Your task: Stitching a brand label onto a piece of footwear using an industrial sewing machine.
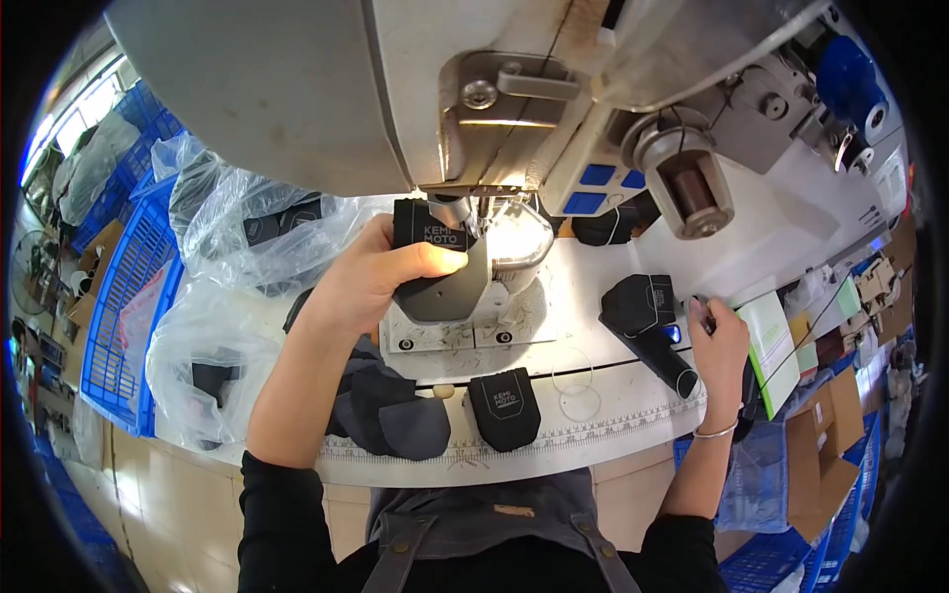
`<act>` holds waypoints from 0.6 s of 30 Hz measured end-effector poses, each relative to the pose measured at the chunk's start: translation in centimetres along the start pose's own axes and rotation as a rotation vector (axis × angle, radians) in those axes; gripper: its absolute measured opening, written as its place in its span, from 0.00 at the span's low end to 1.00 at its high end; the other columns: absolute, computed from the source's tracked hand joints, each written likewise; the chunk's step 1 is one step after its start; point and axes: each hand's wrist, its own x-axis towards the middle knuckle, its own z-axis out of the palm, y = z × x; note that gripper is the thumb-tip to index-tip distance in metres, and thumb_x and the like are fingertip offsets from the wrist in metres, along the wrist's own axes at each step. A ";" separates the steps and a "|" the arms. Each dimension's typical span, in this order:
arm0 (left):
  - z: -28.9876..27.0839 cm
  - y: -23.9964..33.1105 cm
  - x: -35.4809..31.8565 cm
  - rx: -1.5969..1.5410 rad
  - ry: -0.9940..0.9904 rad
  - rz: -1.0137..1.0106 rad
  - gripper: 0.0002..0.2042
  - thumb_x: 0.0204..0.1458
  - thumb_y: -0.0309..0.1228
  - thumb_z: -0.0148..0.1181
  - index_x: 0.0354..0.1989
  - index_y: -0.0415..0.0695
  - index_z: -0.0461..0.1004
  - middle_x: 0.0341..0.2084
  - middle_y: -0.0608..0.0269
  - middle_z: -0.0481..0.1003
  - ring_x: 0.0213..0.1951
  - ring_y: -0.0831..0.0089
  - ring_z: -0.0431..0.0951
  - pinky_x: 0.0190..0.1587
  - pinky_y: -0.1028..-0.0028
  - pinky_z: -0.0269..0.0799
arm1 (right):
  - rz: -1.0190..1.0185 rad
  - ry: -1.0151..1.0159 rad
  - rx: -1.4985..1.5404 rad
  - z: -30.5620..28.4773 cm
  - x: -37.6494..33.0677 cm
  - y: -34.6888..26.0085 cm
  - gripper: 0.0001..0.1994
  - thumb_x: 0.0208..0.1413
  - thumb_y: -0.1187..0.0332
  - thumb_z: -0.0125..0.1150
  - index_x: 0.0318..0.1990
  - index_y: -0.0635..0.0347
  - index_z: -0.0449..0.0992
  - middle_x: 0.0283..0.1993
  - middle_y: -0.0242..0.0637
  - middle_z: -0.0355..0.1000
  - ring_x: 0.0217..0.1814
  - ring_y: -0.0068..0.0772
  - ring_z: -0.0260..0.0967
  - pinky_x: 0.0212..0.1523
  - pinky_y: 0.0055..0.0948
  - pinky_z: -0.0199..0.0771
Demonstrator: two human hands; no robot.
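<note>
A black and dark-grey fabric pouch (440, 296) sits under the lit needle area of the sewing machine (474, 212). My left hand (376, 272) grips its left side, thumb on top and fingers underneath. My right hand (720, 341) rests at the right of the table with curled fingers around a small dark thing that I cannot make out. Just left of it lies a black sewn piece (643, 306) with a dark strap-like part. Near the table's front edge lie another black pouch (505, 410) and several dark-grey fabric pieces (395, 415).
Clear plastic bags (213, 336) with dark pieces cover the table's left side. A blue basket (124, 306) stands beyond them. A thread spool (692, 198) hangs from the machine. A green-and-white booklet (769, 341) and an open cardboard box (822, 445) are at the right.
</note>
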 end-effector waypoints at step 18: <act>0.1 0.0 -0.2 0.039 0.051 -0.020 0.14 0.39 0.26 0.59 0.37 0.38 0.70 0.27 0.65 0.72 0.29 0.79 0.71 0.35 0.78 0.68 | -0.892 0.210 0.634 0.3 3.4 -15.6 0.15 0.30 0.82 0.58 0.31 0.60 0.73 0.31 0.35 0.68 0.28 0.36 0.64 0.26 0.26 0.65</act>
